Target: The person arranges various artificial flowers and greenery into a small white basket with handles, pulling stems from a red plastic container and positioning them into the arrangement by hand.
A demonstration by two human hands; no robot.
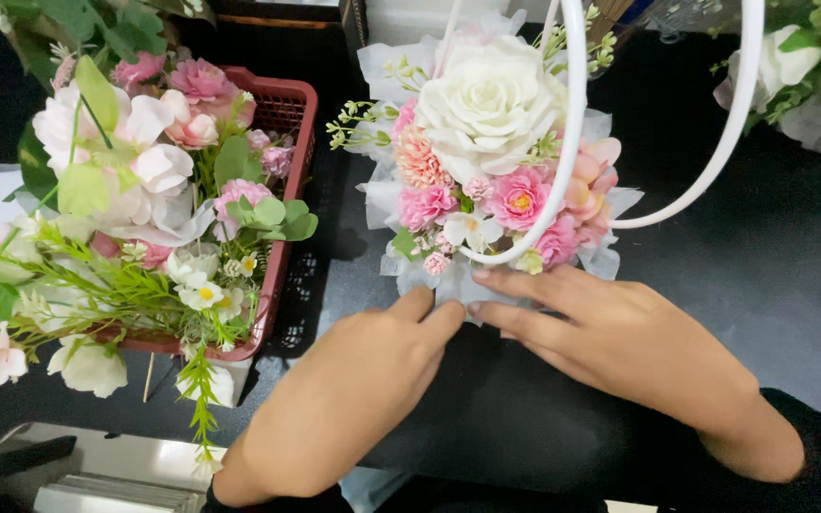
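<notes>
A flower arrangement (pixel 486 161) with a large white rose, pink blooms and white wrapping paper stands on the black table (pixel 772 285). Two white hoop handles (pixel 570 114) arch over it. My left hand (pixel 353 399) and my right hand (pixel 610 332) meet at the near edge of the arrangement. Their fingertips press on the white wrapping paper (pixel 448 285) at its base. Both hands lie flat with fingers extended, gripping nothing that I can see.
A red plastic basket (pixel 287 104) full of loose pink and white artificial flowers and green leaves sits at the left. Another bouquet (pixel 810 66) shows at the top right corner. White boxes (pixel 106 475) lie at the bottom left.
</notes>
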